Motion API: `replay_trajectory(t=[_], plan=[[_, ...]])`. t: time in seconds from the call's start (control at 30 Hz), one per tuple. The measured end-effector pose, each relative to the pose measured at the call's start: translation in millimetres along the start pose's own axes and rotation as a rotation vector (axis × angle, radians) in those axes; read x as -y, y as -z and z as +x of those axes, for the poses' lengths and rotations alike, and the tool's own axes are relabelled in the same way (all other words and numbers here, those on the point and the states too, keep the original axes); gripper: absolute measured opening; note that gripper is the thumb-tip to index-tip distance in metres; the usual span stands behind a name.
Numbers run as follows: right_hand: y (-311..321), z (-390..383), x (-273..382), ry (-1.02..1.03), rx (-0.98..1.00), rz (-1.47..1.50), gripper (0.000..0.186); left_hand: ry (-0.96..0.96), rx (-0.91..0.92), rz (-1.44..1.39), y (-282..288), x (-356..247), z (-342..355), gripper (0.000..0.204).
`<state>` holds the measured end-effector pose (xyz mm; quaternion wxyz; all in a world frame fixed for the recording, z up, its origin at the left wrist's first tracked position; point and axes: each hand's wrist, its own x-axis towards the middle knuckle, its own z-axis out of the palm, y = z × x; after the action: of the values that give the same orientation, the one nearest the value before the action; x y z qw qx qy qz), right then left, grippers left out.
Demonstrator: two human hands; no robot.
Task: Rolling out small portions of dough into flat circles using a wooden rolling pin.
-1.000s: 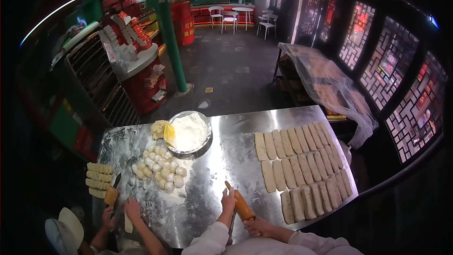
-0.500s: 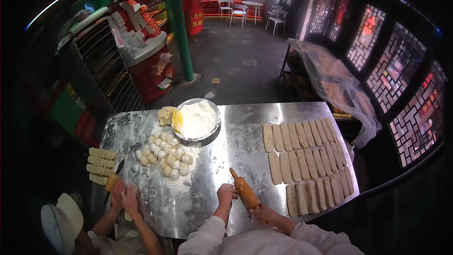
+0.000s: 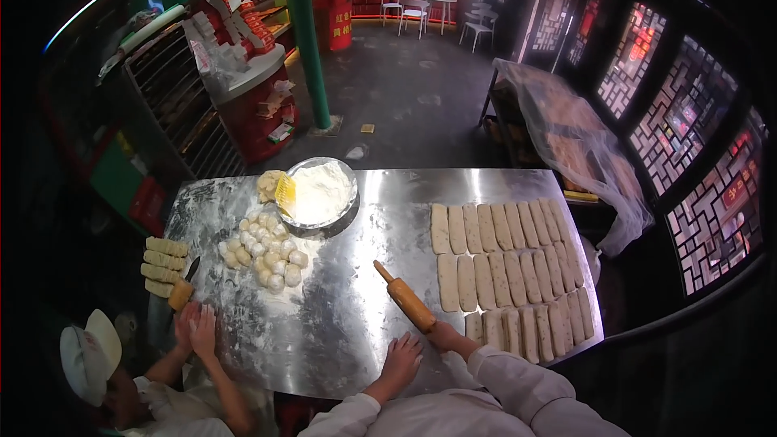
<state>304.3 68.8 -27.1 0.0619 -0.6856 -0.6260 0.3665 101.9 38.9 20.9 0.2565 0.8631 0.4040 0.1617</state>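
Note:
My left hand (image 3: 399, 366) rests open on the steel worktable, fingers loosely spread, just below and left of a wooden rolling pin (image 3: 409, 302). My right hand (image 3: 445, 335) is closed on the pin's near handle. Right of them lie three rows of speckled dough strips (image 3: 508, 271). Left of centre, a cluster of floured dough balls (image 3: 265, 251) sits below a steel bowl of flour (image 3: 320, 190), which has a yellow scraper (image 3: 285, 193) and a lump of dough (image 3: 267, 184) at its left side.
A co-worker's hands (image 3: 194, 328) are at the table's left by a knife, a wooden-coloured tool (image 3: 180, 295) and dough rolls (image 3: 162, 262). Beyond the steel table (image 3: 380, 218) stand a green pillar (image 3: 312, 73), a counter (image 3: 259, 109) and a plastic-covered rack (image 3: 566, 117).
My left hand has let go of the rolling pin and moved onto the tabletop. The pin, in my right hand, has moved farther from me. The co-worker's hands have shifted up and left.

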Motion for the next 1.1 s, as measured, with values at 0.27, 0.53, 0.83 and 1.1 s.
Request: replay_trajectory(t=[0.27,0.53,0.83,1.1], plan=[[31,-10,36,-0.46,0.33,0.278,0.026,-0.22,0.22,0.171,-12,-22,-21,0.064],[62,-6,39,-0.496,0.411,0.27,0.016,-0.089,0.124,0.191,13,6,-20,0.057],[59,-5,40,-0.497,0.382,0.271,0.026,0.514,-0.222,0.247,81,124,-51,0.06],[59,-6,44,-0.569,0.314,0.316,0.026,0.466,-0.35,0.065,127,171,-50,0.062]])
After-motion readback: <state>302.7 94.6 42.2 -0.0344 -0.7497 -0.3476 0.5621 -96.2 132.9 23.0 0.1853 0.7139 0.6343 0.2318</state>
